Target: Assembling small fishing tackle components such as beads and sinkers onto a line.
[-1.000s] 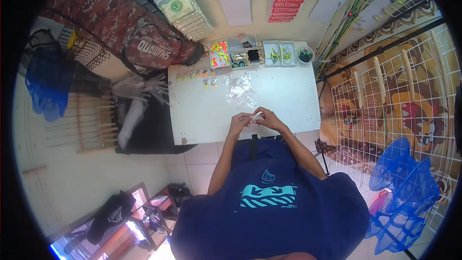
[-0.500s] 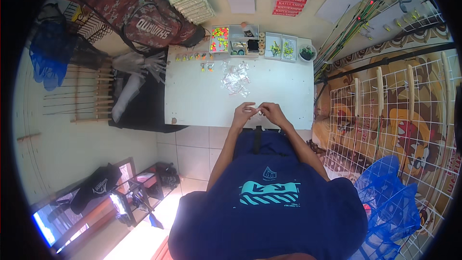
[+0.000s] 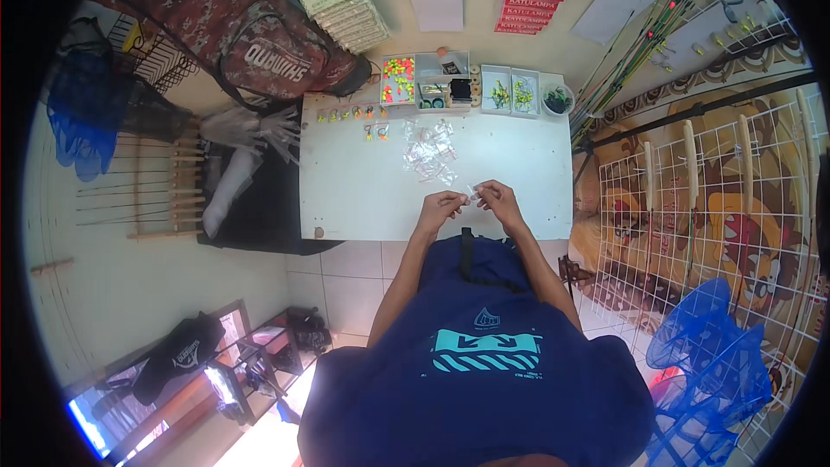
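Note:
Above the near edge of the white table (image 3: 346, 182), my two hands are close together. The fingertips of my left hand (image 3: 443, 207) are pinched on a small clear plastic bag (image 3: 473, 196). From the other side, my right hand (image 3: 499, 202) pinches the same bag; whether anything is inside it is too small to tell. Just beyond my hands lies a loose pile of small clear plastic bags (image 3: 429, 151). Left of the pile are two small bagged pieces (image 3: 375, 131) with orange and yellow in them. Behind those runs a row of several similar small colourful pieces (image 3: 346, 113).
Along the table's back stand a tray of bright beads (image 3: 399, 79), a divided box (image 3: 445, 104), white trays with green-yellow pieces (image 3: 508, 104) and a round tub (image 3: 558, 99). A camouflage bag (image 3: 259, 52) hangs left. Fishing rods (image 3: 627, 52) and a wire rack (image 3: 674, 182) are right.
My hands have parted slightly, and the clear bag now shows between the fingertips. The whole view has shifted a little.

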Demonstrator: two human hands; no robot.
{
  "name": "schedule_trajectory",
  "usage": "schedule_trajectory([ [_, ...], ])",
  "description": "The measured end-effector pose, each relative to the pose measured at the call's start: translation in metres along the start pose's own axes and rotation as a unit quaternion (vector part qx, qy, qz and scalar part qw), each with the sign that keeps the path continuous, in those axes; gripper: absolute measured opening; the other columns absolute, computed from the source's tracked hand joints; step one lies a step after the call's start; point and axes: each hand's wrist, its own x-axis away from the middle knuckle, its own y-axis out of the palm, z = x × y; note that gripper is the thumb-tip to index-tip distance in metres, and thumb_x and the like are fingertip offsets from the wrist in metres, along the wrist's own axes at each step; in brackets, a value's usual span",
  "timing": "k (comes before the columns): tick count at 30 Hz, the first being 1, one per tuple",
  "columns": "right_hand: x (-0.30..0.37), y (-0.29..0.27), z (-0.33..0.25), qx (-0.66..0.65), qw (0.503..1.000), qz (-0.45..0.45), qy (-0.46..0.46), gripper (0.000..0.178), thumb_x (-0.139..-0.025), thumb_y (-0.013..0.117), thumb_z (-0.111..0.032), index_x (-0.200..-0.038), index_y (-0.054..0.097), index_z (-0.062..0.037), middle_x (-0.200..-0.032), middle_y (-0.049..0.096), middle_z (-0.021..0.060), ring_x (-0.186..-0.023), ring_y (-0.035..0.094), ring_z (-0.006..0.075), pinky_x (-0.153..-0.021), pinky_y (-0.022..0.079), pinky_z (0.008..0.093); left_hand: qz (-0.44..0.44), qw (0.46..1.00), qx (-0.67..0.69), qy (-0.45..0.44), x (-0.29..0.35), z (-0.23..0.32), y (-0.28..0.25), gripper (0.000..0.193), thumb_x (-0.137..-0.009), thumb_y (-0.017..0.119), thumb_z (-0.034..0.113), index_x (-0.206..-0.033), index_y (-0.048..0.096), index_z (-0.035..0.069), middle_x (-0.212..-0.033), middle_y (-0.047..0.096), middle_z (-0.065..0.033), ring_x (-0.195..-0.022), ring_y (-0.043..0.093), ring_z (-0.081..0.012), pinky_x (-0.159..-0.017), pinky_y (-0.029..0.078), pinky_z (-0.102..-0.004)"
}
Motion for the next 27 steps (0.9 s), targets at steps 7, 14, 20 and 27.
schedule_trajectory([
  [7, 0.006, 0.029, -0.007, 0.175, 0.953, 0.200, -0.145, 0.029, -0.076, 0.076, -0.013, -0.098, 0.060, -0.0050, -0.092, 0.061, 0.0083, -0.077, 0.058, 0.0177, -0.063, 0.047, 0.0292, 0.024, 0.997, -0.072, 0.032, -0.011, 0.010, -0.016, 0.021, -0.083, 0.071, 0.023, -0.086, 0.071, 0.002, -0.078, 0.068, -0.0019, -0.067, 0.053, -0.0070, -0.060, 0.040, -0.0219],
  [14, 0.008, 0.048, -0.024, 0.205, 0.962, 0.048, -0.177, 0.029, -0.070, 0.082, -0.013, -0.090, 0.062, -0.0033, -0.084, 0.068, 0.0053, -0.077, 0.063, 0.0139, -0.068, 0.049, 0.0283, 0.015, 0.994, -0.100, 0.044, -0.018, 0.004, -0.035, 0.023, -0.077, 0.077, 0.021, -0.080, 0.071, -0.001, -0.069, 0.068, -0.0048, -0.062, 0.059, -0.0084, -0.056, 0.045, -0.0219],
  [20, -0.005, 0.043, -0.013, 0.113, 0.991, 0.002, -0.074, 0.026, -0.072, 0.081, -0.013, -0.089, 0.065, -0.0009, -0.083, 0.069, 0.0074, -0.077, 0.065, 0.0132, -0.072, 0.051, 0.0275, 0.006, 0.990, -0.133, 0.055, -0.020, 0.010, -0.044, 0.026, -0.077, 0.077, 0.023, -0.082, 0.072, -0.002, -0.070, 0.069, -0.0064, -0.066, 0.062, -0.0104, -0.058, 0.047, -0.0231],
  [27, -0.002, 0.036, -0.006, -0.064, 0.993, -0.074, 0.069, 0.022, -0.080, 0.074, -0.006, -0.099, 0.064, -0.0002, -0.090, 0.069, 0.0115, -0.083, 0.067, 0.0172, -0.075, 0.055, 0.0277, -0.021, 0.983, -0.171, 0.065, -0.024, 0.002, -0.049, 0.027, -0.078, 0.076, 0.025, -0.082, 0.072, -0.002, -0.073, 0.070, -0.0079, -0.070, 0.066, -0.0124, -0.065, 0.051, -0.0250],
])
